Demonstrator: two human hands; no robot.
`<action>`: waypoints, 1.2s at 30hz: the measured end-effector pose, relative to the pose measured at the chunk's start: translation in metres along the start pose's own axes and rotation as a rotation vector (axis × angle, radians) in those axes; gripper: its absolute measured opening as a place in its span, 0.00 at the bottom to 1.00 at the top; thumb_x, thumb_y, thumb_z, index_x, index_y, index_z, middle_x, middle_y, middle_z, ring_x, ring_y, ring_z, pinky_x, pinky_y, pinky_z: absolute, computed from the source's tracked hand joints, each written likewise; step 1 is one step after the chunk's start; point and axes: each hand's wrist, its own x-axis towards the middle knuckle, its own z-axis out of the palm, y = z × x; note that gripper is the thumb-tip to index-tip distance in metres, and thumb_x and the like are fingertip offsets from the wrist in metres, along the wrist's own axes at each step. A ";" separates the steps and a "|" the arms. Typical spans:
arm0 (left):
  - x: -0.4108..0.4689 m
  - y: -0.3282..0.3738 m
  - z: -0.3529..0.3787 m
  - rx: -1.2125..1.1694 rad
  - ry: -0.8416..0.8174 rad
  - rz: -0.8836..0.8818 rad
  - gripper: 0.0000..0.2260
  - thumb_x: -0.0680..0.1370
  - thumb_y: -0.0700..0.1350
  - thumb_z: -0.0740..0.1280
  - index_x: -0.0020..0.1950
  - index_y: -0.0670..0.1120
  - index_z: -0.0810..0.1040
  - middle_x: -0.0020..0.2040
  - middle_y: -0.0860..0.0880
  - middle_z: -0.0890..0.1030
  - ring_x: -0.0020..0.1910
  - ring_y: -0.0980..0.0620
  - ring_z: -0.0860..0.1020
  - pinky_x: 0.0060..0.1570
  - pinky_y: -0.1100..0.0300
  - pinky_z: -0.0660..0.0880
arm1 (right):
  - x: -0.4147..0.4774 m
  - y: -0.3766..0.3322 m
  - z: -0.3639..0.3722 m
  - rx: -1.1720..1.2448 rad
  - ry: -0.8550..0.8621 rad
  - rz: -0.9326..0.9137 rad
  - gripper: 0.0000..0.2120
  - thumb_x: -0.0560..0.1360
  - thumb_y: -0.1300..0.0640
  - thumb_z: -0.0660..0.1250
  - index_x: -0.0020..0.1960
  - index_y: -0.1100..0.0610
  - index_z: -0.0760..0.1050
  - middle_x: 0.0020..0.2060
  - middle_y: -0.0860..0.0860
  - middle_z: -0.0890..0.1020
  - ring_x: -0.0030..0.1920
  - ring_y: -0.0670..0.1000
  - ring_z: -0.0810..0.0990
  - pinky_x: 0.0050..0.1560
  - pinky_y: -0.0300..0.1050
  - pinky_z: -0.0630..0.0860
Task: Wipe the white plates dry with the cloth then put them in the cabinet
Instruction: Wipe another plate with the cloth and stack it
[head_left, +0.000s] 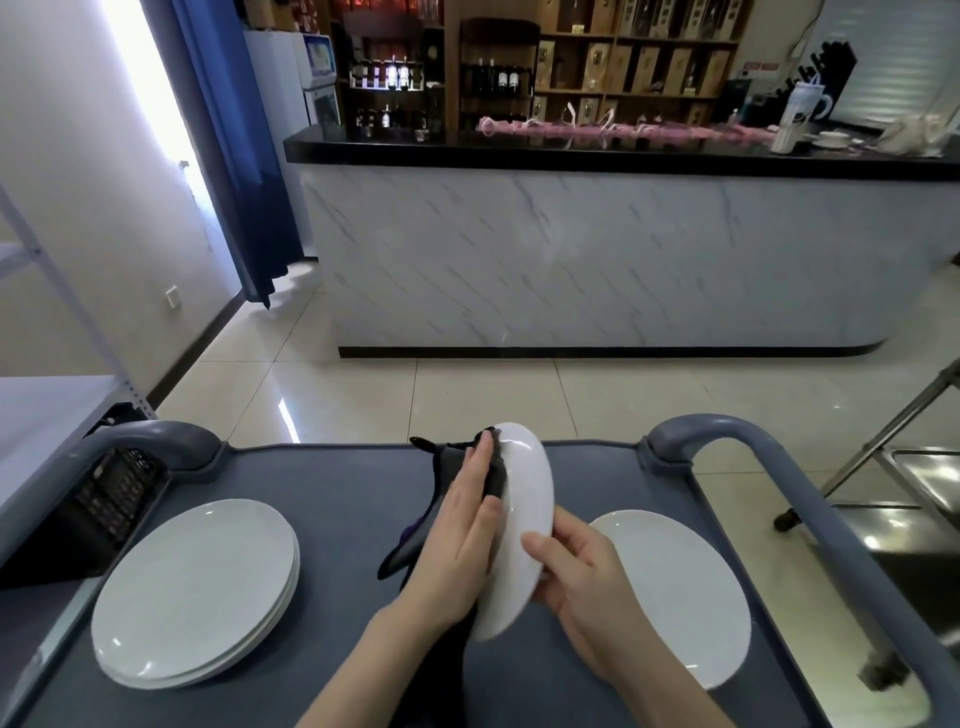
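One big grey cart carries the whole job, so that's our stage. On its left side sits a stack of plates, white and flat. On the right lies a lone plate, well apart from the stack. Up in the middle, above the cart top, a raised plate stands on edge, tilted. The right hand grips it, thumb and fingers curled round its near rim. The left hand is flat, fingers straight, pressing the dark cloth against the plate's left face. The rest of the cloth trails down under the wrist. It looks like mid-wipe to me. The danger is that one-handed hold on a smooth, possibly wet rim. Push too hard with the cloth and the plate could twist out and drop onto the lone plate just beneath. The dangling cloth could also drag across the cart top. Now the count: one cart. Two or three plates are in the stack, with rims too close to call. One plate lies alone and one is in the air. Two hands and one cloth complete it.
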 end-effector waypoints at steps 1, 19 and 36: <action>0.004 -0.007 -0.003 0.030 -0.014 -0.041 0.25 0.82 0.57 0.49 0.79 0.60 0.48 0.78 0.67 0.51 0.78 0.65 0.47 0.78 0.50 0.49 | -0.002 0.001 -0.001 -0.022 -0.004 0.001 0.15 0.75 0.59 0.63 0.59 0.51 0.82 0.55 0.57 0.85 0.55 0.57 0.84 0.49 0.49 0.81; -0.029 0.000 -0.068 -0.521 0.268 -0.379 0.25 0.74 0.66 0.64 0.70 0.65 0.66 0.59 0.55 0.82 0.56 0.51 0.83 0.49 0.53 0.82 | 0.003 0.002 0.005 -0.878 -0.168 -0.360 0.21 0.77 0.60 0.62 0.65 0.41 0.75 0.37 0.52 0.78 0.35 0.42 0.72 0.40 0.39 0.72; -0.102 -0.061 -0.165 -0.528 0.850 -0.585 0.26 0.77 0.32 0.65 0.69 0.57 0.74 0.54 0.46 0.83 0.49 0.44 0.82 0.40 0.50 0.81 | 0.081 0.071 0.091 -1.159 -0.247 -0.205 0.28 0.78 0.48 0.68 0.75 0.47 0.65 0.75 0.43 0.63 0.76 0.46 0.60 0.75 0.42 0.57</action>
